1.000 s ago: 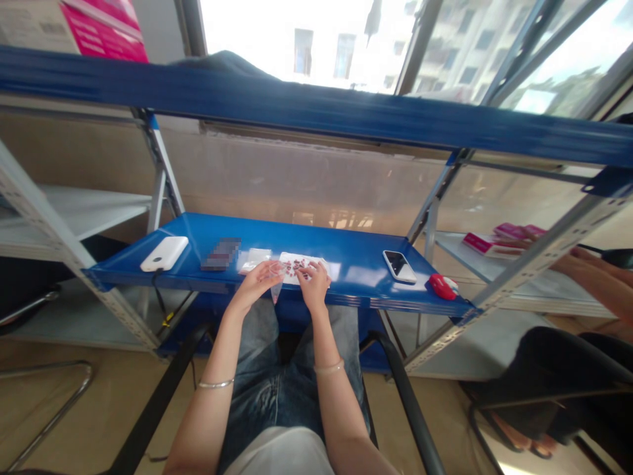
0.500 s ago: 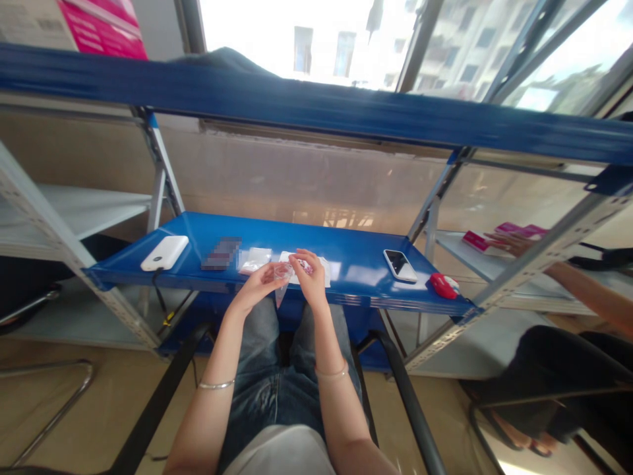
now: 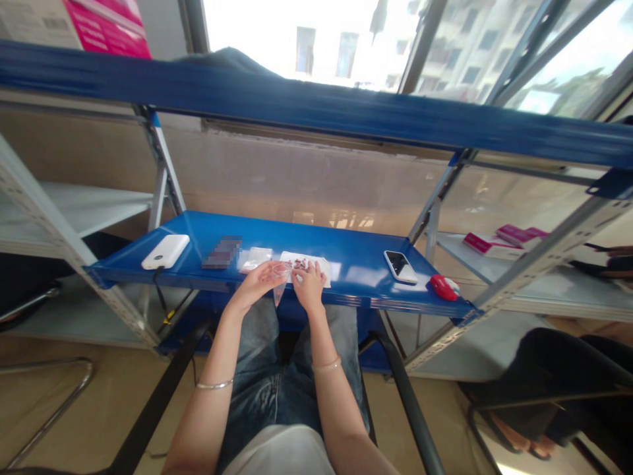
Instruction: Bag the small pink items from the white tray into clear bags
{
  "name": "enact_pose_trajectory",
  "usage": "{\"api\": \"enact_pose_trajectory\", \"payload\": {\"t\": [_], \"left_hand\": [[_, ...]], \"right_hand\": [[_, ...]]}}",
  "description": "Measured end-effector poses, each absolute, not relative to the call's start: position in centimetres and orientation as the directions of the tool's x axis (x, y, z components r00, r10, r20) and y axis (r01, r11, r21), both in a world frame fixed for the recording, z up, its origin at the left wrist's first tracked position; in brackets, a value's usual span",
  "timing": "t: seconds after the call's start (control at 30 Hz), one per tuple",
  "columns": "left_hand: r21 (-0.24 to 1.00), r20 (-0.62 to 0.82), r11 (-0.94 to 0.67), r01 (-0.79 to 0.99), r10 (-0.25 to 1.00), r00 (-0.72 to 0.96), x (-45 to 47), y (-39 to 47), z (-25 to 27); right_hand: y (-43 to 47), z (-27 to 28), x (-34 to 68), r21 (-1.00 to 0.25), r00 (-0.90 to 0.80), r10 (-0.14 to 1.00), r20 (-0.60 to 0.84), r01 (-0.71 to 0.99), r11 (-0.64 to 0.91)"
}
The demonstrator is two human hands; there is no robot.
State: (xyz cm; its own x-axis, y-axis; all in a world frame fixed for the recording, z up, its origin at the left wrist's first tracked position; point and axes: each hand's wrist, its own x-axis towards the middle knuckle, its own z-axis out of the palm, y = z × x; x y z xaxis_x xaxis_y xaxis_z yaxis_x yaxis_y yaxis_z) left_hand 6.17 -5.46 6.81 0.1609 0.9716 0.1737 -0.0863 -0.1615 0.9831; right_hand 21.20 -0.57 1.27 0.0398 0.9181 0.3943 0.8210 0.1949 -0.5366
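Note:
My left hand is closed on the top of a small clear plastic bag, whose pointed lower end hangs over the shelf's front edge. A white sheet lies just right of it, with several small dark red pieces scattered on top. Over the near part of this sheet is my right hand, its fingers spread and reaching down at the pieces. I cannot make out anything held in it. A flat clear packet with pale contents lies beyond my left hand.
On the blue shelf lie a white power bank with a cable, a blurred dark rectangle, a phone and a red-and-white object. Pink boxes sit on the right shelf beside a seated person.
My right hand has lowered from beside the bag's mouth onto the white sheet, uncovering the dark red pieces. The left stays with the bag. The other person's hand has left the pink boxes.

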Motion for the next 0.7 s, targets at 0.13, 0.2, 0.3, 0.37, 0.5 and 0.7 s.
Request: {"api": "enact_pose_trajectory", "payload": {"t": [0.13,0.2,0.3,0.37,0.5,0.7], "left_hand": [[0.982,0.181,-0.169,-0.09,0.97,0.16,6.1,-5.5,6.8],[0.982,0.179,-0.166,-0.092,0.971,0.158,6.1,-5.5,6.8],[0.983,0.172,-0.159,-0.092,0.972,0.16,6.1,-5.4,6.7],[0.983,0.171,-0.157,-0.094,0.971,0.167,6.1,-5.3,6.7],[0.985,0.164,-0.15,-0.09,0.97,0.178,6.2,-5.3,6.6],[0.985,0.17,-0.16,-0.069,0.97,0.171,5.9,-5.2,6.5]], "right_hand": [[-0.3,1.2,21.4,-0.596,0.107,0.916,0.388,0.787,0.16],[-0.1,1.1,21.6,-0.61,0.113,0.916,0.384,0.777,0.159],[-0.1,0.9,21.6,-0.614,0.109,0.912,0.395,0.77,0.174],[-0.2,0.9,21.5,-0.609,0.112,0.902,0.418,0.771,0.186],[-0.4,1.0,20.8,-0.654,0.148,0.875,0.462,0.723,0.223],[-0.5,3.2,20.8,-0.819,0.221,0.83,0.513,0.416,0.395]]}}
